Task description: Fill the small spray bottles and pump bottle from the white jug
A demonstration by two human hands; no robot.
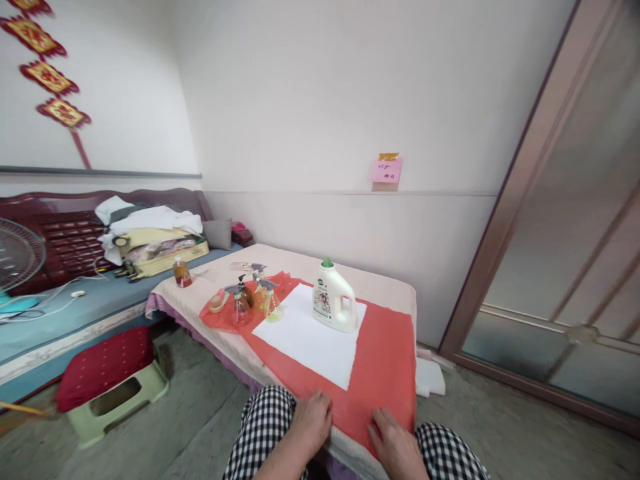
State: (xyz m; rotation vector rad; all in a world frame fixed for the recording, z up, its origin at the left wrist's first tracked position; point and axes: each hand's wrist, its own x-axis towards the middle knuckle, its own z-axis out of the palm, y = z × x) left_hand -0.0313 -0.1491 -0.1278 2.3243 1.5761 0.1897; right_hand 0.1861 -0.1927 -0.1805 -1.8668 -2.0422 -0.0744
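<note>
The person's left hand [314, 419] and right hand [394, 441] lie apart, grasping nothing, on the thin red sheet [387, 360] at the near edge of the cream-clothed bench [300, 265]. Nearer the far edge stands a handled off-white plastic jug [345, 313], its label [323, 301] illegible.

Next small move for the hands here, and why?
I'd probably reach the right hand toward the jug's handle. The jug stands upright within the white sheet, its handle facing the right, while that hand and the left hand rest at the red cloth's near edge, seemingly holding nothing.
</note>
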